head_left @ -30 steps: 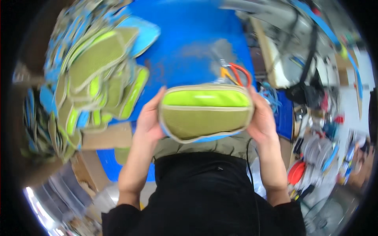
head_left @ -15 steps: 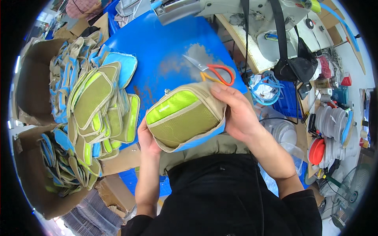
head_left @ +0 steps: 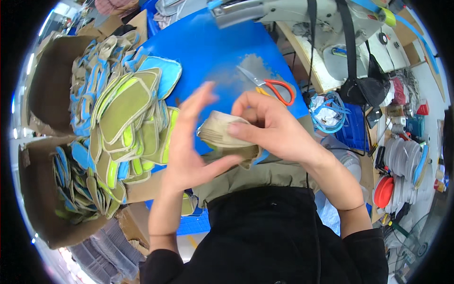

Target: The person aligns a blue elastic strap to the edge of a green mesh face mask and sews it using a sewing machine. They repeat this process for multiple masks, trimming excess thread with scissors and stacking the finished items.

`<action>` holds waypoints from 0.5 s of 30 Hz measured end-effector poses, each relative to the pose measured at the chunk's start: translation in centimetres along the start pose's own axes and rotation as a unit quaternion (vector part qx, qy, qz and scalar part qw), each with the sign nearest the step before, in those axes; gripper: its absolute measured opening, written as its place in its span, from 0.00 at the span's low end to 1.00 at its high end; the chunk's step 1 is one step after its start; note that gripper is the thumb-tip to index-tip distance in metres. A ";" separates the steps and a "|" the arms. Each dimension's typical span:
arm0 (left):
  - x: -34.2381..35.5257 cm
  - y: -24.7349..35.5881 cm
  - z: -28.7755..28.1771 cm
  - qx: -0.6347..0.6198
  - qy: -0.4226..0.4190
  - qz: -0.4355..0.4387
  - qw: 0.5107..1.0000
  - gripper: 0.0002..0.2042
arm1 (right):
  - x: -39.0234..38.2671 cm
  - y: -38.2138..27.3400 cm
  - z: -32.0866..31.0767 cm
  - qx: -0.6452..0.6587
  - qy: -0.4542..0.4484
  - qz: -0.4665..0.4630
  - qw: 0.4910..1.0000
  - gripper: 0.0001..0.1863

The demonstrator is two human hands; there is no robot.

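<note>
In my right hand (head_left: pixel 274 135) is the beige, olive and blue fabric pouch (head_left: pixel 213 129), turned so its beige side shows, gripped between thumb and bent fingers. My left hand (head_left: pixel 189 154) is open just left of it, fingers apart and blurred, thumb reaching under the pouch; whether it touches is unclear. Orange-handled scissors (head_left: pixel 248 74) lie on the blue work surface (head_left: pixel 210 47) beyond both hands. A pile of olive, lime and blue padded pieces (head_left: pixel 123 111) lies left of my left hand.
A sewing machine (head_left: pixel 293 14) stands at the back, black straps hanging from it. Two cardboard boxes (head_left: pixel 45 85) line the left, the nearer holding pieces. Beige-blue strips (head_left: pixel 85 71) lie behind the pile. Spools (head_left: pixel 402 161) and a coil of blue binding (head_left: pixel 338 113) are at the right.
The pouch has gone from held broad side up in both hands to turned and bunched in my right hand. My left hand has loosened, its fingers raised and spread.
</note>
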State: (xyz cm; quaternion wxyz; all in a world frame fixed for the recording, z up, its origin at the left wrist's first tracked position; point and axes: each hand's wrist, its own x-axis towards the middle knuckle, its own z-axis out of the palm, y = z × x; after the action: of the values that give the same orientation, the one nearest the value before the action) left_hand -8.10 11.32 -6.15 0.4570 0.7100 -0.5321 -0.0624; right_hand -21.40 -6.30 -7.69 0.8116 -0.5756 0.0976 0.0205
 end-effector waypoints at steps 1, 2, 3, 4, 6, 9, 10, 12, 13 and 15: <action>1.0 0.5 0.4 0.010 -0.038 0.000 0.999 0.39 | 0.6 0.0 0.4 -0.026 0.039 -0.047 0.998 0.18; 1.4 0.7 0.6 0.020 -0.077 0.001 0.997 0.39 | 1.1 0.2 0.7 -0.052 0.078 -0.095 0.991 0.20; 0.9 0.3 0.5 -0.035 -0.051 -0.055 0.997 0.37 | 1.4 0.4 1.0 -0.073 0.117 -0.143 0.980 0.23; 0.1 -0.8 0.7 -0.089 -0.022 -0.110 0.990 0.36 | 1.6 0.5 0.9 -0.138 0.179 -0.213 0.950 0.30; -0.8 -0.7 0.8 -0.206 0.086 -0.219 0.950 0.29 | 1.1 1.4 0.3 -0.236 0.209 -0.227 0.922 0.32; -2.6 -2.1 1.5 -0.457 0.207 -0.269 0.822 0.28 | 0.9 5.2 0.1 -0.296 0.246 -0.244 0.890 0.27; -2.9 -2.5 1.7 -0.454 0.202 -0.283 0.820 0.28 | 0.7 6.1 -0.4 -0.319 0.258 -0.258 0.875 0.25; -3.4 -2.6 2.1 -0.264 0.154 -0.233 0.923 0.28 | 0.3 6.5 -1.2 -0.381 0.281 -0.312 0.824 0.16; -3.6 -2.7 2.3 -0.165 0.125 -0.204 0.957 0.28 | -0.1 6.1 -1.3 -0.393 0.265 -0.299 0.828 0.14; -3.4 -3.2 1.8 0.031 0.061 -0.105 0.992 0.22 | -0.7 5.5 -1.3 -0.414 0.229 -0.273 0.837 0.10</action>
State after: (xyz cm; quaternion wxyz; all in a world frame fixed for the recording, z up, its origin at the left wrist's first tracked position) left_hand -8.39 13.04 -10.81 0.4570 0.7782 -0.4278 -0.0499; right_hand -23.09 -5.63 -13.10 0.4244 -0.8495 0.1022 -0.2961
